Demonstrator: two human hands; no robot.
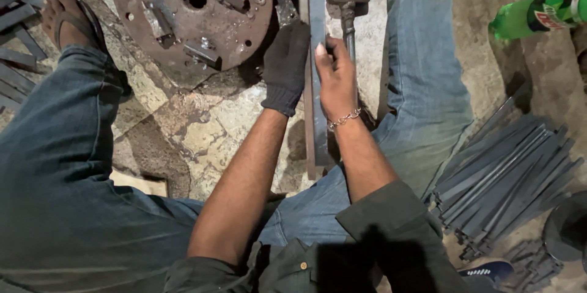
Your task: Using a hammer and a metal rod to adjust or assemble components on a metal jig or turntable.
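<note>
Gripping a long flat steel bar (316, 85), the gloved left hand (285, 67) closed along its left edge while the bare right hand (336, 76) wrapped around one hammer (348, 9) just beside it. That bar ran upright between the knees, over the stone floor (202, 122). One rusty round plate (189, 15) lay left of it, one green bottle (538, 15) far right, and a heap of dark metal strips (501, 177), too many to count, lower right.

Rusty rough metal disc (189, 15), dull steel bar (317, 73) — knit cloth glove (286, 67), glossy plastic bottle (538, 15)
</note>
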